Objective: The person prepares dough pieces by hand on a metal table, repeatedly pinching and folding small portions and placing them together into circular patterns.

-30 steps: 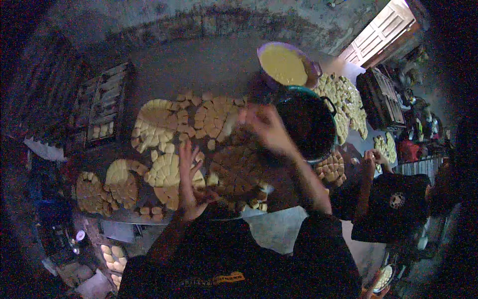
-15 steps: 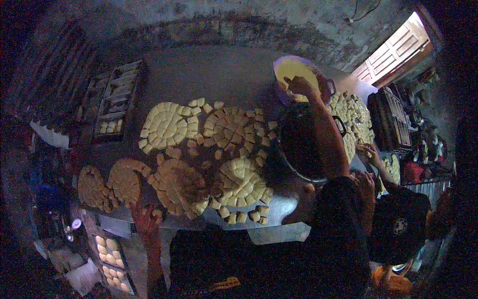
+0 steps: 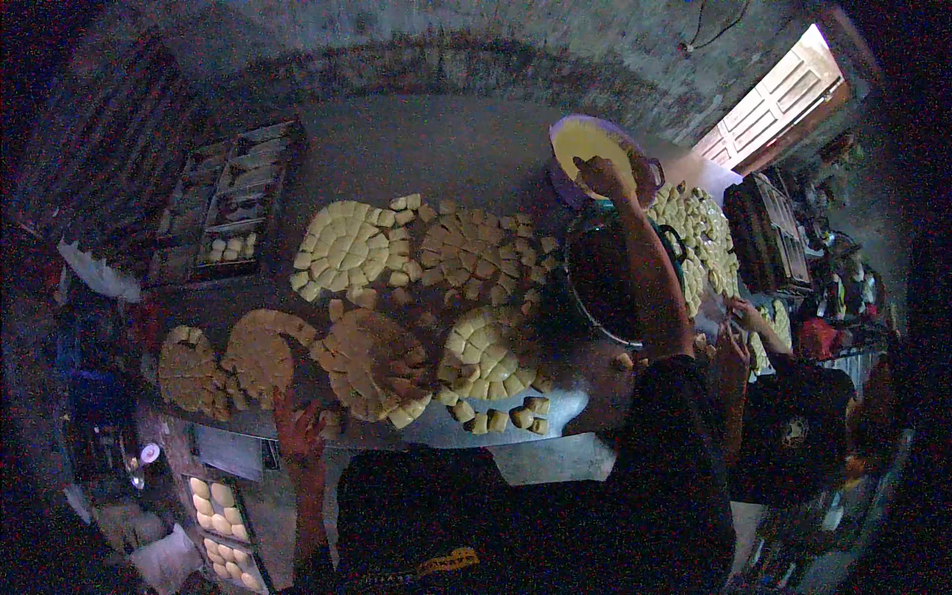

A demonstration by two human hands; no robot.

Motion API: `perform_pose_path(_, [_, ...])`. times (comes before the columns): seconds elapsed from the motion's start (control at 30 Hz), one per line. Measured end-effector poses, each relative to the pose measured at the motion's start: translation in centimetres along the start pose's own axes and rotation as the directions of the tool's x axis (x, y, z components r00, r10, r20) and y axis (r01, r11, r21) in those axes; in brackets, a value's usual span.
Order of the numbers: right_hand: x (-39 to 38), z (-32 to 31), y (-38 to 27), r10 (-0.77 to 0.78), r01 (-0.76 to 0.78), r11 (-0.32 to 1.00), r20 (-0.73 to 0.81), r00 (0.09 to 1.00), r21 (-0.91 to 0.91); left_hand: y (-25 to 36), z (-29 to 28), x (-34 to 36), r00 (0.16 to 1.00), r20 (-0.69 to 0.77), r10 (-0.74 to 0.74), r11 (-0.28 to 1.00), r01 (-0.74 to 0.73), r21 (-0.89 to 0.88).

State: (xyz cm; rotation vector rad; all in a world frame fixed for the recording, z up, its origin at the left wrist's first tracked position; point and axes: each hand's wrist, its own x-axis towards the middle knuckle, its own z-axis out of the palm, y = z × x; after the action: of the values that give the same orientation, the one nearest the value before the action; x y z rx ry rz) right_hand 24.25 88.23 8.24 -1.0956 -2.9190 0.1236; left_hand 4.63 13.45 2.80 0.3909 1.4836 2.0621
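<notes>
My right hand [image 3: 605,178] reaches into a purple basin [image 3: 654,171] at the back, over its pale yellow contents [image 3: 585,139]. Its fingers are dark and partly hidden, so their grip cannot be made out. At the table's front edge, my left hand [image 3: 299,426] rests with fingers apart and holds nothing. Just beyond it lies a flat dough round [image 3: 260,352]; more rounds, cut into small pieces, spread rightward, such as a pale dough round [image 3: 486,357] and another dough round [image 3: 347,248]. Under my right forearm stands a large dark pot [image 3: 610,283] with a metal rim.
Right of the pot, many dough pieces [image 3: 699,238] cover the table. A co-worker [image 3: 793,436] in dark clothes handles dough there. Wooden trays [image 3: 233,198] stand at the back left, with dough balls in one. Below the front edge are trays of round dough balls [image 3: 218,506].
My view has shifted slightly, moving the table's contents in the picture. My right hand stays in the basin, and my left hand remains at the front edge. The co-worker's hands have moved a little.
</notes>
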Motion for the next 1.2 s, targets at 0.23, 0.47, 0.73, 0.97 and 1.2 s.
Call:
perform_pose_path(0.23, [-2.5, -2.2, -9.0, 0.148, -0.04, 0.654, -0.076, 0.986, 0.756, -0.8, -1.0, 1.2, 0.989, 0.141, -0.035, 0.999, 0.04, -0.036])
perform_pose_path(0.47, [-18.5, -4.6, -38.2, -0.329, -0.214, 0.192, 0.268, 0.905, 0.958, 1.9, -0.8, 1.6, 0.911, 0.37, 0.18, 0.77, -0.365, 0.523])
perform_pose_path(0.73, [-29.3, 0.8, -50.7, -0.287, -0.37, 0.14, 0.395, 0.873, 0.918, -0.5, -3.2, 1.3, 0.916, 0.348, 0.197, 0.774, -0.364, 0.518])
perform_pose_path(0.97, [-31.7, 1.4, -54.4, -0.183, 0.23, 0.77, -0.138, 0.973, 0.595, 4.8, -1.5, 1.4, 0.949, 0.237, -0.208, 0.96, 0.152, 0.236])
perform_pose_path(1.2, [-33.1, 0.0, -53.5, -0.149, 0.052, 0.757, 0.095, 0.984, 0.652, 2.6, -0.2, 2.0, 0.958, 0.257, 0.13, 0.907, -0.219, 0.359])
